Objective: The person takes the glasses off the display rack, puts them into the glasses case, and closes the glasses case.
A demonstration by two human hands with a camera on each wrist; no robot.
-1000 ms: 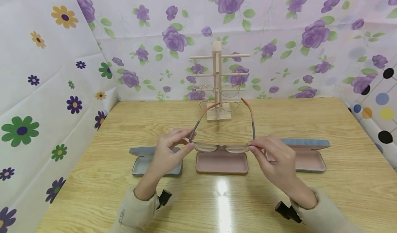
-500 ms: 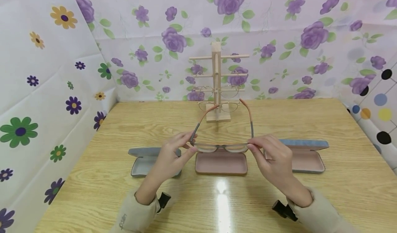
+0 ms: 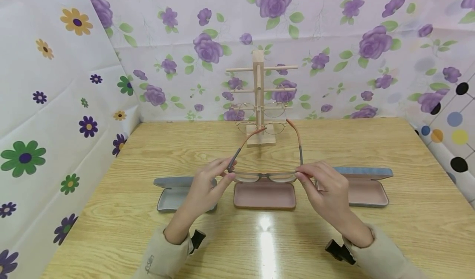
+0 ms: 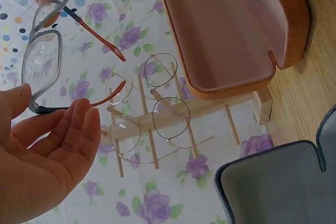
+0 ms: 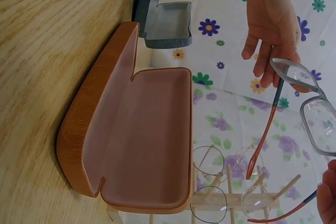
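Observation:
Both hands hold a pair of eyeglasses [image 3: 264, 175] above the middle case, temples unfolded and pointing away toward the back. The temples are dark near the hinges and orange at the tips [image 4: 116, 52]. My left hand [image 3: 205, 188] pinches the frame's left corner by the hinge between thumb and fingers. At the opposite corner, my right hand [image 3: 328, 188] pinches the frame with thumb and fingertips. Below the glasses lies a brown spectacle case [image 5: 149, 140], lid up, with a bare pink lining.
An open grey-blue case [image 3: 171, 198] sits at the left, and an open blue case with pink lining [image 3: 371, 192] at the right. Behind stands a wooden display rack [image 3: 258, 76] bearing two pairs of thin wire glasses [image 3: 274, 128]. Floral cloth [image 3: 319, 23] backs the table [image 3: 122, 213].
The left temple's tip has swung slightly inward. Both hands have shifted a little while keeping their pinch on the eyeglasses, which stay over the middle case.

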